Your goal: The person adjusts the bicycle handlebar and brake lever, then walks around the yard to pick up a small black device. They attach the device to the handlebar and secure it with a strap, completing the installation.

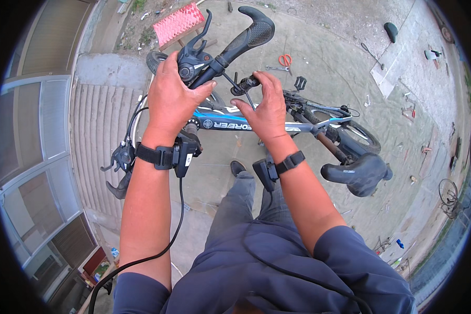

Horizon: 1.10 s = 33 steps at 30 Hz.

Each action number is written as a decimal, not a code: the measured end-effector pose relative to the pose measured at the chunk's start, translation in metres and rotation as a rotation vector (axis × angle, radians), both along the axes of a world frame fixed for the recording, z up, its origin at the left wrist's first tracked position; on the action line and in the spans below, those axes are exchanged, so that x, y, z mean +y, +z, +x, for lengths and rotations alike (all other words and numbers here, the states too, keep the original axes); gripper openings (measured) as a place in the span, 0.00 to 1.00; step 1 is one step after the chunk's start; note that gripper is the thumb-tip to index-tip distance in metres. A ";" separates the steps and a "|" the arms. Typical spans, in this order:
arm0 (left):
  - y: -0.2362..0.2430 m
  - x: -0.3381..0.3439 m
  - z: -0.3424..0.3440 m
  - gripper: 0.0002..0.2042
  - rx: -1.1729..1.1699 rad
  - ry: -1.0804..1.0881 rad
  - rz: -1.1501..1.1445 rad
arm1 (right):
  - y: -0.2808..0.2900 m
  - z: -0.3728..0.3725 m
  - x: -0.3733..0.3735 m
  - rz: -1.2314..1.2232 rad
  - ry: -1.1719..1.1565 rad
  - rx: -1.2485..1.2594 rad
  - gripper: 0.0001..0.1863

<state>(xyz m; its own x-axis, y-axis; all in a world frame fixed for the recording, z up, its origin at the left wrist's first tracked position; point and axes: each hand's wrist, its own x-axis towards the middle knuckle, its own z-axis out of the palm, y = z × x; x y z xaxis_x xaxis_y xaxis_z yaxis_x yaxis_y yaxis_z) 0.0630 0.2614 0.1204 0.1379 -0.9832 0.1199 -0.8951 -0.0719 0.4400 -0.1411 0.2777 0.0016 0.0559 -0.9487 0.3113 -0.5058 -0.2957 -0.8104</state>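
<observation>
The left hand point(172, 99) is closed around the black metal handlebar point(214, 65) of the blue and black bicycle point(235, 123), with the thumb hooked under the bar just beside the black plastic gear shifter point(191, 63). This firm grasp seems to keep the bar steady, because the bar stands raised toward 12 o'clock, with its black ribbed rubber grip point(248, 34) and curved horn end at the top.

The right hand point(264, 107) is at 3 o'clock from the left one. Its fingers are half curled and pinch a small black cylindrical tool or part point(244, 83) at the fingertips; I cannot tell surely what it is, since it is small and partly covered. It touches, or is very near, a thin black cable point(240, 89) that comes down from the bar.

Both wrists carry black straps with small black boxes, and a black wire runs down from the left one.

The black padded saddle point(358, 172), smooth and matte, lies at 4 o'clock from the right hand. On the grey, rough concrete ground point(319, 63) at 1 o'clock lie orange-handled scissors point(284, 58) and a silver metal wrench point(276, 68), well apart from the hands. A red and white patterned cloth point(179, 22) lies at 11 o'clock, beyond the front tyre point(154, 59).
</observation>
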 end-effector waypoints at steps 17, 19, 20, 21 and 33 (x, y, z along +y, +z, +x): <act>0.001 0.000 -0.001 0.41 0.031 0.015 0.028 | -0.003 0.027 0.020 0.567 0.046 -0.624 0.26; 0.001 -0.001 0.000 0.45 0.020 0.004 0.024 | 0.001 0.033 0.024 0.664 0.078 -0.792 0.26; 0.001 -0.001 0.000 0.45 0.020 0.006 0.024 | 0.004 0.038 0.025 0.701 0.077 -0.865 0.27; 0.001 -0.001 0.000 0.45 0.020 0.007 0.026 | 0.006 0.040 0.026 0.737 0.074 -0.939 0.28; 0.001 -0.001 0.000 0.46 0.027 0.010 0.037 | 0.052 0.021 0.018 1.199 0.203 -1.204 0.29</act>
